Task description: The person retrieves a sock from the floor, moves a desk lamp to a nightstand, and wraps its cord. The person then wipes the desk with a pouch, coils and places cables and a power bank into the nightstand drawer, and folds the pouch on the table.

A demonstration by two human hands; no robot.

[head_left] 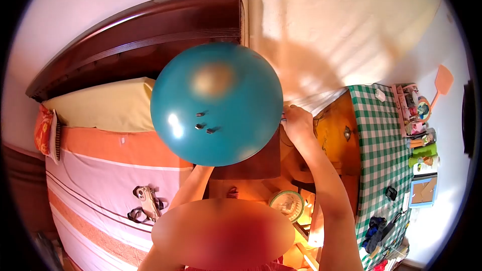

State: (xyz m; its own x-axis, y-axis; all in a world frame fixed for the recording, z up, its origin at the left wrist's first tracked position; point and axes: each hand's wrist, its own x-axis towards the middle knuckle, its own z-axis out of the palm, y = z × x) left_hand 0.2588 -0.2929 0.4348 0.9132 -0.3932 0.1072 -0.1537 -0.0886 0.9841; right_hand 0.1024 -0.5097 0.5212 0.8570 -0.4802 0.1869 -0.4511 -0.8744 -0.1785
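The big blue-green round thing [221, 105] is up in front of the person, with three small dark bits [200, 126] on it. The right hand [298, 122] curls at its edge; I can't tell if it grips. The left hand is hidden, so I can't tell there either. This looks like a holding step; any next move calls for steadiness. A bed [95, 165] is on the left.

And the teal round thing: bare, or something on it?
Not bare: the teal round thing has three small dark pieces on its face. Loose or fixed, cannot tell.
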